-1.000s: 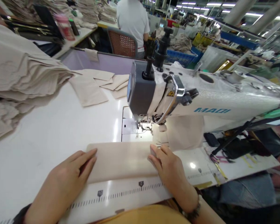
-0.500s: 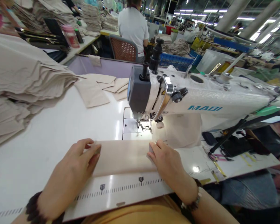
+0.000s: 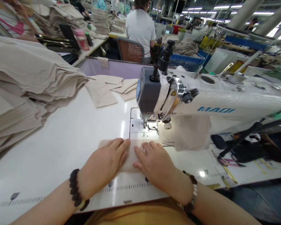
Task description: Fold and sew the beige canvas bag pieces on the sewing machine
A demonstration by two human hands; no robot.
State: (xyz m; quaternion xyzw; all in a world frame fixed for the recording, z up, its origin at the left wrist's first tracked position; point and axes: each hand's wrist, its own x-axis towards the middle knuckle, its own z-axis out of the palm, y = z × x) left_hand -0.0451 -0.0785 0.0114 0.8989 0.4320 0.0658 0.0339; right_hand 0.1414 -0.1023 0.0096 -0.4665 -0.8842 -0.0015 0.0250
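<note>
Near the counter's front edge (image 3: 114,200), left hand (image 3: 103,167) and right hand (image 3: 156,164) are resting loosely extended fingers (image 3: 118,143) on partly hidden fabric (image 3: 130,153).

We see a person in a white shirt (image 3: 140,28) by a brown chair (image 3: 131,50), a pink bottle (image 3: 82,40) beside a green-capped one (image 3: 89,40), and a blue crate (image 3: 186,63)

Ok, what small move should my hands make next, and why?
Perhaps slide the beige fabric forward toward the sewing machine: your left hand and right hand rest on it, and its far edge lies short of the presser foot.
</note>
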